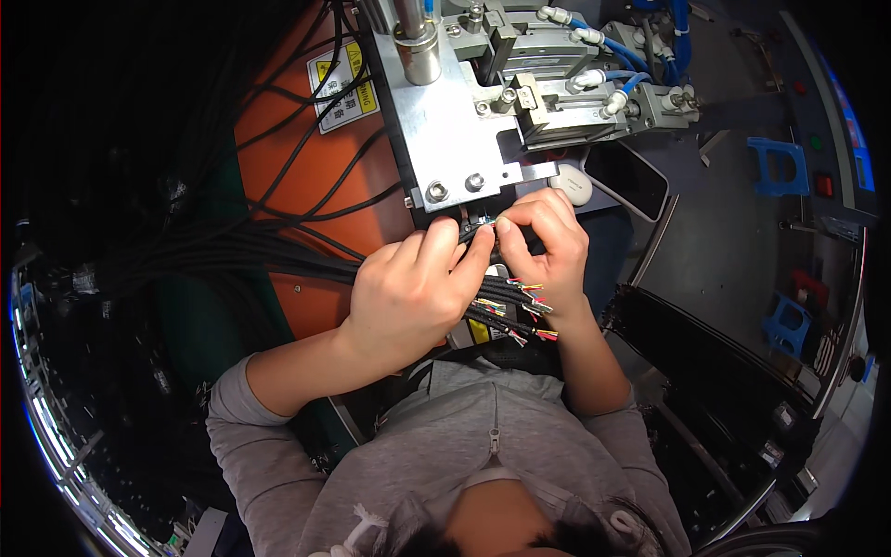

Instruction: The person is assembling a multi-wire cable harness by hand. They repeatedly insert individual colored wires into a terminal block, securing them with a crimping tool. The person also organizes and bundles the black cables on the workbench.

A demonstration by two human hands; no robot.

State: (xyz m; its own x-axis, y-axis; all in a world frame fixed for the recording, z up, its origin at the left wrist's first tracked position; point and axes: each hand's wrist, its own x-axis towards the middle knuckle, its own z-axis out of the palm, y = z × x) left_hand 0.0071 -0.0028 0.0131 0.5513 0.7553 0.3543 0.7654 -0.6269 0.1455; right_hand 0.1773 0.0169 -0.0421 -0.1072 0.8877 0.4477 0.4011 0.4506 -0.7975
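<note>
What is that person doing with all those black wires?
A person in a grey top holds a bundle of black cables whose stripped ends show small coloured wires. The left hand grips the bundle, while the right hand pinches one cable end right below a metal machine with blue hoses. More black cables trail off to the left over an orange surface.

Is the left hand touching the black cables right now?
Touching. The head view shows the left hand closed over the bundle of black cables, its fingertips pinching one cable end beside the right hand.
</note>
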